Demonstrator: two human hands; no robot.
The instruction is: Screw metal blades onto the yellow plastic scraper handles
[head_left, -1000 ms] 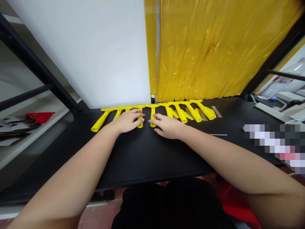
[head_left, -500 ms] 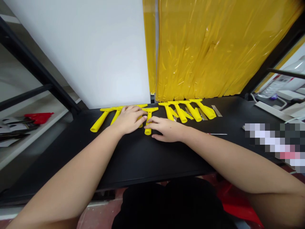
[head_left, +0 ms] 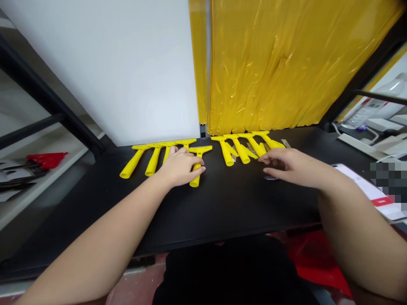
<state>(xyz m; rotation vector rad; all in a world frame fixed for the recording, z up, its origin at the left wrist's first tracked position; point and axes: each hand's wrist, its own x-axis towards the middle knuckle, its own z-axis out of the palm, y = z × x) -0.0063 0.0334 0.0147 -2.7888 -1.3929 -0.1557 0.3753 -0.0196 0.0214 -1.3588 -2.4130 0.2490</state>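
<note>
My left hand (head_left: 184,167) is closed around the handle of a yellow scraper (head_left: 201,150) that lies on the black table, its wide head pointing away from me. Beside and partly under that hand, more yellow scrapers (head_left: 127,167) lie in a row on the left. My right hand (head_left: 286,165) is over the table at the right, thumb apart from bent fingers, with nothing visible in it. Its fingertips are near the handles of a second row of yellow scrapers (head_left: 243,153). A small object (head_left: 271,178) lies just below the right thumb, too obscured to name.
Thin metal blades (head_left: 286,144) lie among the right-hand scrapers. A phone (head_left: 365,186) with a lit screen lies at the right. Behind the table (head_left: 203,216) stand a white panel (head_left: 127,72) and yellow plastic sheeting (head_left: 270,67). Black frame posts (head_left: 79,131) rise at the sides.
My right hand has left the middle scraper and moved right, toward the other row. My left hand has shifted right and closed on the middle scraper, which sits slightly nearer me.
</note>
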